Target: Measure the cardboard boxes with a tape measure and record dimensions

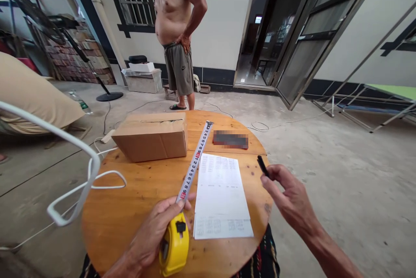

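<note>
My left hand (152, 234) grips a yellow tape measure (174, 247) at the near edge of a round wooden table (130, 200). Its blade (195, 161) runs out across the table, past the right side of a cardboard box (151, 136). Fingers of my right hand (287, 195) are closed on a black pen (262, 166), held just off the table's right edge. Between my hands a printed white sheet (221, 195) lies flat. A dark flat object (230, 139) rests beyond the sheet.
A person in grey shorts (178, 40) stands past the table by a barred window. A white wire frame (65, 165) juts in at left. Cables trail over the concrete floor (341, 161). An open door (312, 35) and a metal frame (373, 105) stand at right.
</note>
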### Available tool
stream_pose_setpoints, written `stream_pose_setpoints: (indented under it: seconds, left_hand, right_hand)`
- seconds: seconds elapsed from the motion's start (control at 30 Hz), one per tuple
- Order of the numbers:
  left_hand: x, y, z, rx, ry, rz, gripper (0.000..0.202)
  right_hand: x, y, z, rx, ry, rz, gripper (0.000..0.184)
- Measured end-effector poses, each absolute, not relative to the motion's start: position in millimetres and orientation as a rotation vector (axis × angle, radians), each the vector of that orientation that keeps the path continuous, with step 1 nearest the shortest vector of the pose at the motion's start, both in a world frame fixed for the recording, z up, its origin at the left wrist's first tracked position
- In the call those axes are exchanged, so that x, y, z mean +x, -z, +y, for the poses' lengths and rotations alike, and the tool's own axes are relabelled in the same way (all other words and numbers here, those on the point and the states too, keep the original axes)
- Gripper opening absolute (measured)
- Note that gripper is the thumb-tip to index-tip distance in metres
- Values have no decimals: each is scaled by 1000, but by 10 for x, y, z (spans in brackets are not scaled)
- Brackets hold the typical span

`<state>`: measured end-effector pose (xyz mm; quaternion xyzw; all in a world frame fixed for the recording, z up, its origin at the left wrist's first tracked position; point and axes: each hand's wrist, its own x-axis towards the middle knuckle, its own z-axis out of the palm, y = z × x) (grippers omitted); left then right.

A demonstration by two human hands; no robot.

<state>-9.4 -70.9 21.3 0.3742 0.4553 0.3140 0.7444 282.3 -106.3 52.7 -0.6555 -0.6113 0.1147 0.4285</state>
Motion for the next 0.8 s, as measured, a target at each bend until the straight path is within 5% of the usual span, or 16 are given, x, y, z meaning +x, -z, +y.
stream_pose_setpoints:
  seconds: [0.17, 0.4, 0.8]
  left_hand:
    - [78, -219, -523, 746, -675, 902, 24]
    - [327, -155, -250, 714, -688, 912, 21]
    - [394, 37, -169, 591, -645, 898, 21]
  right_hand:
    - [2852, -528, -1030, -1468, -552, -1154, 17]
    - [2863, -277, -914, -1574, -475, -1255, 30]
    - [2421, -54, -472, -1453, -765, -1365, 18]
